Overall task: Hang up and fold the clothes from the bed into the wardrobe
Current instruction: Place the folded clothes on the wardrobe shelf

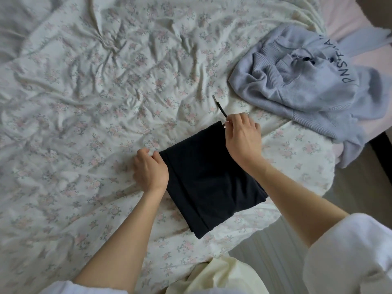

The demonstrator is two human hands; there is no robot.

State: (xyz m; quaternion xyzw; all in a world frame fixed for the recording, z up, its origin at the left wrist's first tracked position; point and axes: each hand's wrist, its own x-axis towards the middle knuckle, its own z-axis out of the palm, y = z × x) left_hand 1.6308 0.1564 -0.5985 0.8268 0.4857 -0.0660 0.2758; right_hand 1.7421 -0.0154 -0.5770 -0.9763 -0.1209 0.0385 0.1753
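Folding a black garment on the bed, drawstring being tidied.

The bed (89,98), under a rumpled floral sheet, carries a crumpled lilac sweatshirt (305,81) at its far right edge, apparently waiting its turn. Near the corner lies the black garment (203,183), folded into a neat rectangle. The left hand (149,169) curls on its left edge, probably to steady it; the right hand (241,136) pinches the drawstring (219,107) trailing from the top corner, likely to tuck it in.

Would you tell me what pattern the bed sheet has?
The bed sheet is white with small pink flowers, seen in the head view.
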